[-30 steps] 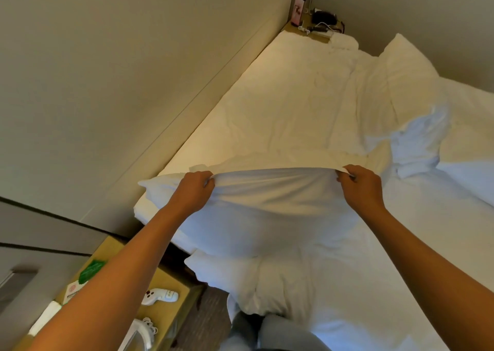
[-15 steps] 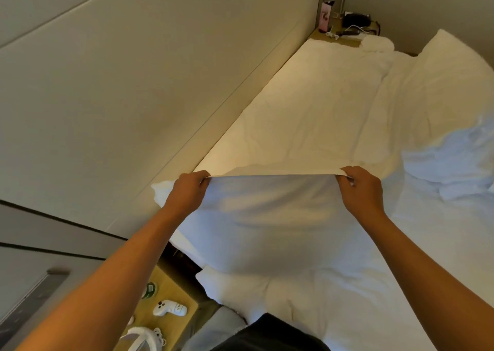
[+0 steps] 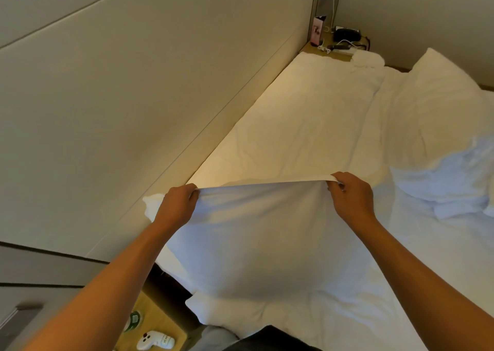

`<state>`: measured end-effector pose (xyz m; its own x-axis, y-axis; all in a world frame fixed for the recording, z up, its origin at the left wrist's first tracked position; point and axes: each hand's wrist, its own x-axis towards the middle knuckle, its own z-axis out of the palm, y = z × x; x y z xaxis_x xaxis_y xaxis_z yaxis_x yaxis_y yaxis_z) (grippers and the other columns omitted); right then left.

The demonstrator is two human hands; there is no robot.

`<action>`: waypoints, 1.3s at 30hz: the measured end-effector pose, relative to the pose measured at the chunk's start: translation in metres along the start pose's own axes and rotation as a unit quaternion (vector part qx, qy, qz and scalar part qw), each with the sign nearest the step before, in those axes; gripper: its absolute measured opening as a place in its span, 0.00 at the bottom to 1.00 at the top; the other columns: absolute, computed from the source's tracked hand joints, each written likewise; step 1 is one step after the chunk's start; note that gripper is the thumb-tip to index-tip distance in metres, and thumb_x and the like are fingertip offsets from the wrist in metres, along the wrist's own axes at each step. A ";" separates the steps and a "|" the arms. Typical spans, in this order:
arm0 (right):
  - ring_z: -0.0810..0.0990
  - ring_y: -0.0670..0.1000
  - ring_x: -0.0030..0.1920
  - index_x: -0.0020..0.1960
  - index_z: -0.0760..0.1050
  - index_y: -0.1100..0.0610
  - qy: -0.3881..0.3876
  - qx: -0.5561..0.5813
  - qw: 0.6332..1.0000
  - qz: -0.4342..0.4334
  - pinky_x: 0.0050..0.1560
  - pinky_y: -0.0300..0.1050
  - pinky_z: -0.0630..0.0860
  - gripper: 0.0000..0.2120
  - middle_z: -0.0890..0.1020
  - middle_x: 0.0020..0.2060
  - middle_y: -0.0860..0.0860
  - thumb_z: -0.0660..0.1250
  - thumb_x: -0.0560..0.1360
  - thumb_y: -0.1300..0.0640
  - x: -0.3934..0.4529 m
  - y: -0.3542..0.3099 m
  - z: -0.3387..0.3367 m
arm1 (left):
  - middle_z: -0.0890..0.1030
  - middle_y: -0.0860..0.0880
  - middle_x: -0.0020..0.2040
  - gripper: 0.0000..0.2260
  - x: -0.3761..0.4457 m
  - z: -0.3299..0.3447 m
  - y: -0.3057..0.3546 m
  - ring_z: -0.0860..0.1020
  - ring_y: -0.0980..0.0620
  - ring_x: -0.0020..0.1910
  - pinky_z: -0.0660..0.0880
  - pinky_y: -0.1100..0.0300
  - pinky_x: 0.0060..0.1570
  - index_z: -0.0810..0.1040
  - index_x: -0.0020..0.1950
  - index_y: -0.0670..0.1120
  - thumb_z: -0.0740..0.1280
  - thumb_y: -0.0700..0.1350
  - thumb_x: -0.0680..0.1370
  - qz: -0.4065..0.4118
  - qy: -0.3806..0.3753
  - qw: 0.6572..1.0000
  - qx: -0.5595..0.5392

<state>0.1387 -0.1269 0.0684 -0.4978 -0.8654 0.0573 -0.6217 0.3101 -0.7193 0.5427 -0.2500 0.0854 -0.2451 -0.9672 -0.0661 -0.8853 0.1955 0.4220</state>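
Pillowcase (image 3: 256, 233) edge is pinched taut between the left hand (image 3: 176, 206) and the right hand (image 3: 350, 198). Both corners should be held level and shaken evenly.

Beige panelled wall (image 3: 120, 96) runs beside the bed (image 3: 307, 126), warm light along its base. Wooden nightstand (image 3: 155, 316) low left, white controller (image 3: 155, 341) on it. Far corner counter (image 3: 314, 48) holds cables (image 3: 346, 42), a small box (image 3: 318, 30).

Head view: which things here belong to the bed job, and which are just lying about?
In hand: pillowcase, gripped at its top edge by left hand and right hand.
Lying about: white controller, green round item, pink card, black gadget, crumpled linen.
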 end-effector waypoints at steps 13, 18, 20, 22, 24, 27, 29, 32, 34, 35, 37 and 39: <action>0.80 0.56 0.42 0.45 0.81 0.58 -0.004 -0.017 0.999 -0.048 0.44 0.49 0.76 0.13 0.83 0.40 0.54 0.62 0.84 0.56 0.064 -0.085 0.019 | 0.80 0.47 0.37 0.11 0.041 -0.052 -0.025 0.80 0.45 0.38 0.70 0.58 0.41 0.81 0.47 0.45 0.61 0.41 0.85 -0.024 0.068 0.995 -0.068; 0.80 0.55 0.45 0.49 0.83 0.59 -0.004 -0.002 0.995 -0.100 0.45 0.44 0.71 0.12 0.84 0.44 0.54 0.62 0.84 0.57 0.100 -0.135 0.029 | 0.77 0.51 0.32 0.12 0.040 -0.095 -0.037 0.81 0.44 0.35 0.73 0.54 0.37 0.76 0.41 0.50 0.61 0.42 0.84 -0.034 0.113 0.991 -0.068; 0.81 0.55 0.47 0.51 0.84 0.59 0.000 -0.002 0.992 -0.122 0.47 0.44 0.72 0.12 0.85 0.46 0.54 0.63 0.84 0.56 0.115 -0.157 0.035 | 0.78 0.50 0.31 0.12 0.039 -0.112 -0.044 0.81 0.44 0.34 0.77 0.50 0.39 0.77 0.41 0.50 0.61 0.43 0.84 -0.041 0.137 0.988 -0.061; 0.81 0.54 0.48 0.53 0.84 0.58 0.001 0.003 0.990 -0.139 0.50 0.46 0.75 0.12 0.85 0.48 0.54 0.62 0.84 0.54 0.127 -0.176 0.042 | 0.79 0.49 0.31 0.12 0.038 -0.126 -0.051 0.81 0.43 0.34 0.78 0.48 0.39 0.78 0.41 0.48 0.61 0.44 0.83 -0.050 0.160 0.984 -0.054; 0.81 0.54 0.48 0.55 0.83 0.56 0.000 0.013 0.989 -0.147 0.53 0.49 0.78 0.13 0.84 0.49 0.52 0.62 0.84 0.53 0.136 -0.190 0.049 | 0.79 0.49 0.31 0.12 0.036 -0.136 -0.056 0.80 0.44 0.33 0.77 0.48 0.38 0.79 0.43 0.47 0.61 0.44 0.83 -0.058 0.182 0.980 -0.049; 0.80 0.52 0.48 0.56 0.83 0.55 -0.011 0.030 0.989 -0.142 0.55 0.47 0.77 0.13 0.83 0.48 0.49 0.61 0.85 0.51 0.143 -0.198 0.065 | 0.78 0.49 0.31 0.11 0.031 -0.138 -0.062 0.77 0.44 0.33 0.75 0.49 0.36 0.79 0.43 0.47 0.61 0.44 0.83 -0.064 0.195 0.978 -0.028; 0.79 0.51 0.47 0.56 0.83 0.57 -0.024 0.041 0.991 -0.125 0.54 0.42 0.74 0.14 0.81 0.47 0.48 0.62 0.85 0.51 0.147 -0.194 0.076 | 0.78 0.48 0.32 0.12 0.027 -0.132 -0.065 0.77 0.43 0.34 0.73 0.49 0.35 0.79 0.42 0.46 0.61 0.44 0.83 -0.070 0.187 0.980 -0.018; 0.78 0.52 0.45 0.56 0.82 0.60 -0.054 0.034 0.993 -0.102 0.49 0.39 0.72 0.14 0.81 0.45 0.51 0.62 0.85 0.52 0.151 -0.179 0.092 | 0.79 0.49 0.33 0.11 0.022 -0.114 -0.064 0.77 0.45 0.34 0.70 0.54 0.33 0.80 0.44 0.47 0.62 0.44 0.84 -0.079 0.161 0.984 -0.020; 0.78 0.52 0.47 0.58 0.82 0.60 -0.072 0.024 0.993 -0.089 0.51 0.43 0.72 0.14 0.83 0.49 0.53 0.62 0.85 0.53 0.154 -0.169 0.101 | 0.80 0.48 0.34 0.11 0.021 -0.101 -0.064 0.78 0.45 0.35 0.69 0.56 0.33 0.82 0.46 0.46 0.61 0.44 0.84 -0.087 0.142 0.986 -0.026; 0.78 0.52 0.48 0.59 0.83 0.60 -0.078 0.021 0.993 -0.080 0.53 0.43 0.72 0.14 0.84 0.51 0.53 0.62 0.85 0.53 0.157 -0.165 0.105 | 0.81 0.47 0.35 0.11 0.023 -0.094 -0.063 0.78 0.45 0.36 0.70 0.55 0.34 0.82 0.47 0.46 0.61 0.45 0.84 -0.090 0.134 0.986 -0.028; 0.79 0.53 0.49 0.60 0.83 0.61 -0.087 0.019 0.994 -0.067 0.53 0.43 0.72 0.14 0.84 0.52 0.55 0.63 0.85 0.53 0.165 -0.155 0.108 | 0.82 0.47 0.36 0.11 0.030 -0.084 -0.058 0.79 0.45 0.36 0.72 0.54 0.36 0.82 0.48 0.46 0.61 0.45 0.84 -0.093 0.121 0.988 -0.031; 0.81 0.57 0.50 0.57 0.83 0.62 -0.086 0.013 0.995 -0.044 0.53 0.44 0.72 0.14 0.84 0.49 0.54 0.63 0.85 0.53 0.184 -0.150 0.114 | 0.81 0.47 0.35 0.12 0.057 -0.081 -0.055 0.78 0.44 0.36 0.75 0.50 0.37 0.81 0.47 0.46 0.61 0.45 0.84 -0.091 0.115 0.988 -0.047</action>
<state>0.2098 -0.3780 0.1079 -0.3302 -0.9439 0.0035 -0.6414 0.2216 -0.7345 0.6093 -0.3289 0.1312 0.0210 -0.9983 0.0545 -0.8636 0.0094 0.5042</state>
